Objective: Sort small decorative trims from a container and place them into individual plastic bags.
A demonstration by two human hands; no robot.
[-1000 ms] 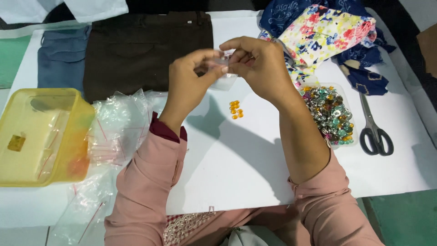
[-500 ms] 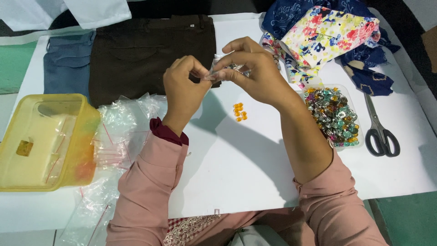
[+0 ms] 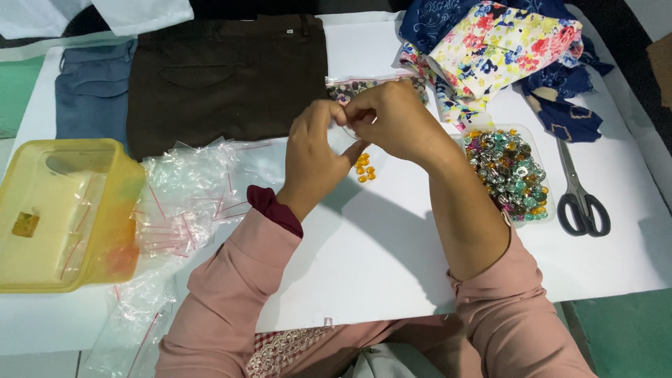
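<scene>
Both hands have dropped slightly lower over the white sheet (image 3: 392, 266) since a moment ago. Left hand (image 3: 315, 157) and right hand (image 3: 392, 119) meet fingertip to fingertip, pinching a small clear bag (image 3: 348, 130) just above the orange beads (image 3: 364, 168), beside the tray of gems (image 3: 511, 175).
</scene>
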